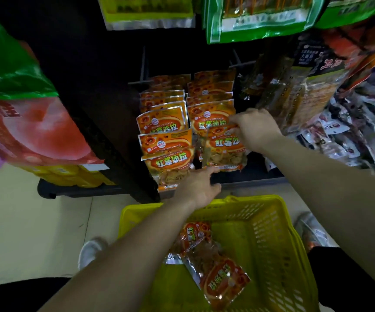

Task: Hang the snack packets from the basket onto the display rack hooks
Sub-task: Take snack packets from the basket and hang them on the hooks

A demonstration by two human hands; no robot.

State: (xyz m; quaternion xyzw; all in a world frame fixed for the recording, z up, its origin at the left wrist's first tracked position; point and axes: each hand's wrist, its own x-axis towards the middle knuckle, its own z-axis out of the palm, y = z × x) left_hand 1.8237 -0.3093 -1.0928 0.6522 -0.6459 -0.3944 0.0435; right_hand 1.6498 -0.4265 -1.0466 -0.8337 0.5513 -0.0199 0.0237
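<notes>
Two columns of orange snack packets hang on the dark display rack [114, 122]; the left column [164, 127] and the right column [209, 104] overlap downward. My right hand [254, 129] pinches the top of the front orange packet [222, 152] of the right column. My left hand [200, 188] reaches up below that packet, fingertips touching its bottom edge. Below, a yellow basket [279, 239] on the floor holds two orange packets [213, 262], partly hidden by my left forearm.
Dark and brown packets [294, 93] hang to the right, with mixed packets [357, 127] further right. Green bags [258, 16] hang above. A large green and red bag [24, 122] fills the left. Yellow boxes [69, 174] sit on the low shelf. My shoes flank the basket.
</notes>
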